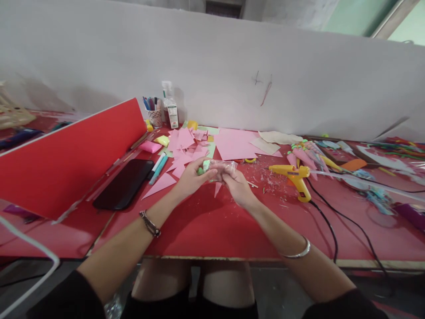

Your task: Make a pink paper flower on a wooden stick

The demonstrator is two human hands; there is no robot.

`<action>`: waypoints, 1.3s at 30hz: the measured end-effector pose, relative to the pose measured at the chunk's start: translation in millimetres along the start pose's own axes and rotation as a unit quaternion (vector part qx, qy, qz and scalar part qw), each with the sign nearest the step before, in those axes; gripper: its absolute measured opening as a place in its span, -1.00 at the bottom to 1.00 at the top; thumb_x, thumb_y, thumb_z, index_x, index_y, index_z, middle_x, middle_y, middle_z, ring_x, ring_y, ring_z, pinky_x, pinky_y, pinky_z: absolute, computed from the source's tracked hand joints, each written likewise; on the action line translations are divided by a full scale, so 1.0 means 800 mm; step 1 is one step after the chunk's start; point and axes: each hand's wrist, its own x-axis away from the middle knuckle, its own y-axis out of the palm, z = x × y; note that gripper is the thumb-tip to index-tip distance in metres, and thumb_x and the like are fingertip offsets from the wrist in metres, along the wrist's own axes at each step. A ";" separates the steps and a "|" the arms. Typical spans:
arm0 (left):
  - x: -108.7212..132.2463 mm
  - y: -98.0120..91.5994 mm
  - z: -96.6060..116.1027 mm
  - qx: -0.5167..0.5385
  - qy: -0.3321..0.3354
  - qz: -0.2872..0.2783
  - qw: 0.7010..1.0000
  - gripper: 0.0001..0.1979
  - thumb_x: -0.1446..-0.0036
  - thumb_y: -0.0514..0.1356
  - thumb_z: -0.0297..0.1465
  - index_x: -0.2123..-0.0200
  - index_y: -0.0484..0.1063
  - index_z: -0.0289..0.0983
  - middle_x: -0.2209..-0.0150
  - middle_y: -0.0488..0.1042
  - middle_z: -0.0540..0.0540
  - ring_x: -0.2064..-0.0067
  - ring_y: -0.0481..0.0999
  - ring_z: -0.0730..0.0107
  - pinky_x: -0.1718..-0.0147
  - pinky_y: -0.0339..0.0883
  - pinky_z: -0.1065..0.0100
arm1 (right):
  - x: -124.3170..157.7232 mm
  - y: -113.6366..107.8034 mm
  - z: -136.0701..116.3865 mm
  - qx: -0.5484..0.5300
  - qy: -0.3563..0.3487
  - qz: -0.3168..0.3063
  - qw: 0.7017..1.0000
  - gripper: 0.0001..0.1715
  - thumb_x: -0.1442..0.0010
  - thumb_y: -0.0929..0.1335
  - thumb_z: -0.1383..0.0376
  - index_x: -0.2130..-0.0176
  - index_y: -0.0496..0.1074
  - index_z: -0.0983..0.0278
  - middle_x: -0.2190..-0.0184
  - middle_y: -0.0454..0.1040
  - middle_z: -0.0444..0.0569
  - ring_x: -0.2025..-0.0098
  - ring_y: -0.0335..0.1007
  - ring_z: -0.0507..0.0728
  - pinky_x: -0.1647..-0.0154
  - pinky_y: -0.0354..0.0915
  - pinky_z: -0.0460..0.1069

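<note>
Both of my hands are raised over the red table, holding a clear plastic packet (219, 165) between them. My left hand (195, 175) is closed around one end, where a soft green lump (200, 170) and a pale green bit show at the fingers. At the other end, my right hand (235, 182) pinches the crinkled plastic. Cut pink paper pieces (181, 155) lie just beyond my hands. To their right rests a yellow hot glue gun (294, 175) with a clear glue stick in its back.
A red board (76, 155) leans at the left beside a black phone (124, 184) and two markers (158, 167). A pen cup (154, 117) and a bottle (171, 108) stand near the wall. Pink paper cones (305, 155) and the glue gun's cord (327, 226) occupy the right.
</note>
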 end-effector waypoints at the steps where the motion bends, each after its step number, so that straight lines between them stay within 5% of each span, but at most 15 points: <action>1: 0.000 0.000 0.000 0.005 0.003 -0.003 1.000 -0.76 0.08 0.12 -0.29 0.34 0.34 -0.32 0.40 0.43 -0.02 0.37 0.38 0.46 0.36 0.29 0.42 | 0.000 0.000 0.001 -0.013 0.011 0.003 1.000 -0.66 0.08 0.16 0.44 0.35 0.42 0.26 0.66 0.11 -0.24 0.58 0.05 -0.06 0.39 0.18 -0.08; 6: 0.003 0.000 -0.002 0.028 -0.020 -0.012 0.999 -0.59 -0.08 -0.09 -0.14 0.46 0.37 -0.34 0.52 0.41 -0.04 0.44 0.38 0.43 0.37 0.29 0.38 | 0.002 -0.002 -0.005 0.017 0.037 -0.001 0.999 -0.46 0.19 0.11 0.49 0.21 0.39 0.31 0.68 0.00 -0.24 0.60 -0.05 -0.05 0.41 0.18 -0.09; 14: 0.002 0.001 0.000 0.058 -0.015 -0.022 0.998 -0.48 -0.05 -0.09 -0.04 0.32 0.42 -0.35 0.33 0.48 -0.12 0.27 0.42 0.33 0.18 0.25 0.33 | 0.006 0.000 -0.015 0.166 -0.091 -0.080 0.979 -0.56 0.01 0.18 0.34 0.09 0.32 0.26 0.33 0.34 -0.07 0.21 0.23 0.08 0.14 0.19 0.01; 21: 0.001 -0.002 0.003 0.033 -0.019 -0.037 0.999 -0.48 -0.04 -0.11 -0.03 0.50 0.40 -0.33 0.56 0.40 -0.07 0.43 0.38 0.37 0.40 0.26 0.38 | 0.011 0.001 -0.009 0.235 -0.103 -0.081 0.963 -0.52 -0.03 0.21 0.31 0.01 0.24 0.34 0.57 0.19 -0.16 0.54 0.08 -0.03 0.48 0.19 -0.09; 25: -0.001 -0.010 0.003 -0.016 -0.013 -0.054 0.998 -0.53 -0.06 -0.13 -0.07 0.61 0.29 -0.29 0.64 0.26 0.00 0.52 0.26 0.46 0.51 0.18 0.43 | 0.012 0.002 -0.009 0.229 -0.091 -0.079 0.966 -0.54 -0.04 0.21 0.32 0.02 0.25 0.32 0.60 0.12 -0.20 0.59 -0.06 -0.07 0.55 0.12 -0.13; 30: -0.002 -0.022 -0.001 -0.061 -0.032 -0.096 0.993 -0.59 -0.08 -0.15 -0.14 0.66 0.12 -0.27 0.69 0.07 0.09 0.63 0.07 0.56 0.63 0.01 0.47 | 0.011 0.000 -0.010 0.212 -0.079 -0.085 0.970 -0.56 -0.03 0.22 0.32 0.05 0.27 0.31 0.51 0.26 -0.16 0.58 0.02 -0.08 0.53 0.14 -0.13; 39: -0.008 -0.019 0.012 -0.086 0.092 -0.219 0.968 -0.71 -0.07 -0.04 -0.28 0.56 0.33 -0.29 0.56 0.19 0.03 0.46 0.22 0.50 0.44 0.14 0.45 | 0.010 0.011 -0.003 0.171 -0.097 -0.117 0.973 -0.82 0.03 0.21 0.38 0.35 0.31 0.32 0.47 0.35 -0.11 0.45 0.24 -0.03 0.39 0.22 -0.09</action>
